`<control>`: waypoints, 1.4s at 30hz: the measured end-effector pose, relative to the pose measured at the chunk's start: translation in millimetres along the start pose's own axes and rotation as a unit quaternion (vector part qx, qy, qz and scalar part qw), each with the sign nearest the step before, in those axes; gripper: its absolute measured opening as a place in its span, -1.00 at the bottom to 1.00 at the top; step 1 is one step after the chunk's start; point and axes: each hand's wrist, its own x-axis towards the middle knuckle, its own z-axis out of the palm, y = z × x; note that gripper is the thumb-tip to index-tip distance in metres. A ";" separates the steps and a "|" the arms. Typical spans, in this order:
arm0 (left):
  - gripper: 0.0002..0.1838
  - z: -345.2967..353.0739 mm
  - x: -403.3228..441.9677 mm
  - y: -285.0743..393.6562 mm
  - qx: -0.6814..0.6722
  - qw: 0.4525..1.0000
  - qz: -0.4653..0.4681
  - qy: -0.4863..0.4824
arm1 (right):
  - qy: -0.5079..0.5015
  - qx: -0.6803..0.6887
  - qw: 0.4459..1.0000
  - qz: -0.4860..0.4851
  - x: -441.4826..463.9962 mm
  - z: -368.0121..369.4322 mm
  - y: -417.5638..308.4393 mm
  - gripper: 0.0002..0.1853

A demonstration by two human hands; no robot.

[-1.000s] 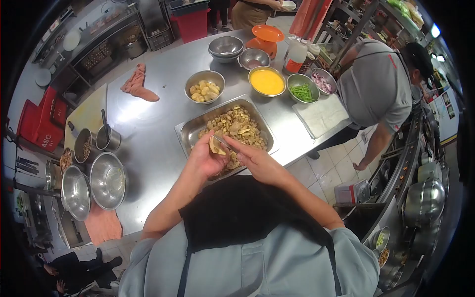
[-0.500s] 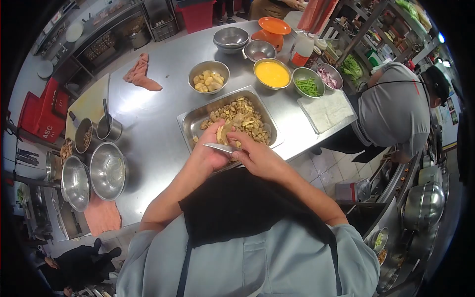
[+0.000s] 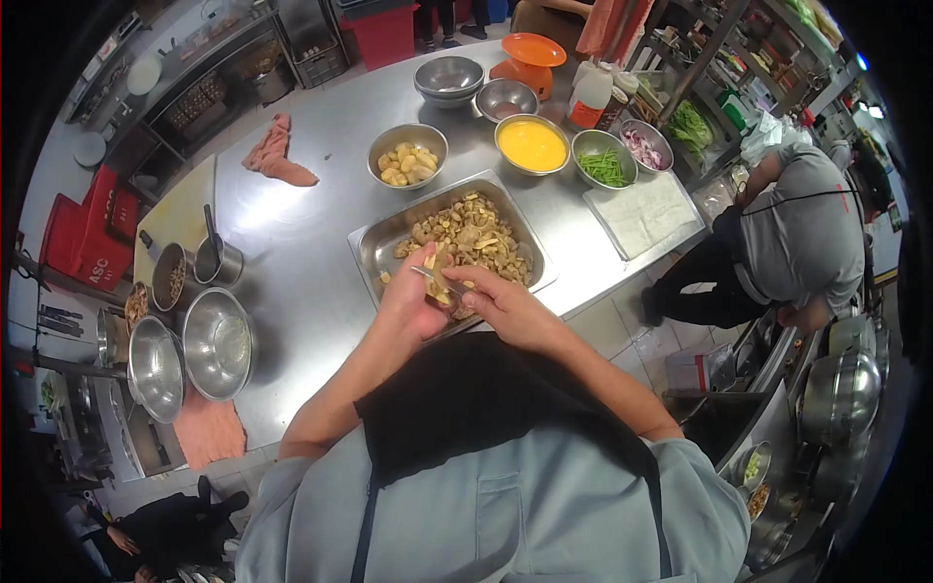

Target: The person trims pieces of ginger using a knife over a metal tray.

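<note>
My left hand [image 3: 410, 303] is closed around a piece of ginger [image 3: 438, 286] over the near part of a metal tray [image 3: 535, 233]. My right hand [image 3: 507, 305] grips a small knife [image 3: 425, 273], whose blade lies against the ginger; its handle is hidden in my fingers. Brown and pale yellow pieces and peelings [image 3: 481, 228] spread across the tray. Just beyond it, a steel bowl [image 3: 375, 171] contains peeled yellow chunks [image 3: 408, 161].
Bowls of yellow liquid [image 3: 533, 146], cut green vegetable [image 3: 604, 169] and sliced purple onion [image 3: 643, 149] stand behind right, near an orange scale [image 3: 533, 51]. Large steel bowls [image 3: 216, 340] sit at left, a cloth [image 3: 276, 155] behind. A co-worker [image 3: 802, 223] bends at right.
The knife blade has turned and moved up onto the ginger, whose cut face now shows more. The co-worker at right has shifted, with the legs more visible.
</note>
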 end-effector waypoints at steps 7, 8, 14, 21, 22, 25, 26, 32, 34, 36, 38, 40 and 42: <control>-0.77 -26.2 10.5 -7.9 -0.004 0.982 -0.035 -0.186 | 0.129 -0.041 0.986 -0.093 16.1 1.5 49.9 -0.54; -0.74 -30.1 16.6 -10.2 -0.011 0.977 -0.033 -0.212 | 0.130 -0.031 0.989 -0.066 15.8 -1.9 56.8 -0.52; -0.67 -2.5 4.7 -10.4 0.002 0.996 0.009 -0.086 | 0.080 0.040 0.996 0.009 10.8 -5.3 39.3 -0.42; -0.72 -7.1 19.3 -20.1 0.024 0.995 0.074 -0.066 | 0.068 -0.017 0.997 -0.043 4.8 3.3 21.8 -0.37; -0.74 -5.2 18.4 -20.8 0.028 0.993 0.090 -0.064 | 0.070 -0.010 0.996 -0.051 5.1 3.3 21.6 -0.37; -0.72 -7.9 18.6 -21.2 0.051 0.990 0.112 -0.075 | 0.087 -0.013 0.992 -0.087 9.4 4.5 31.7 -0.40; -0.71 -9.4 16.6 -20.8 0.058 0.989 0.099 -0.092 | 0.095 -0.018 0.990 -0.100 12.1 5.2 39.2 -0.41; -0.68 -6.2 0.9 -16.8 0.100 0.984 0.078 -0.124 | 0.096 0.053 0.994 0.020 17.0 -19.3 54.5 -0.42; -0.70 -5.6 5.3 -17.2 0.112 0.982 0.093 -0.119 | 0.058 0.060 0.996 0.037 9.6 -16.9 30.1 -0.36; -0.75 11.5 -2.1 -19.3 0.083 0.987 0.108 -0.084 | 0.043 0.068 0.996 0.034 7.9 -12.0 23.2 -0.30; -0.77 11.7 -0.7 -19.3 0.080 0.986 0.122 -0.077 | 0.048 0.076 0.996 0.013 8.9 -6.0 28.4 -0.25; -0.78 0.2 7.1 -17.8 0.101 0.981 0.136 -0.099 | 0.052 0.056 0.997 0.001 10.7 -4.4 35.0 -0.23; -0.79 2.3 3.8 -19.9 0.099 0.981 0.137 -0.095 | 0.052 0.048 0.997 -0.006 11.3 -4.6 35.4 -0.24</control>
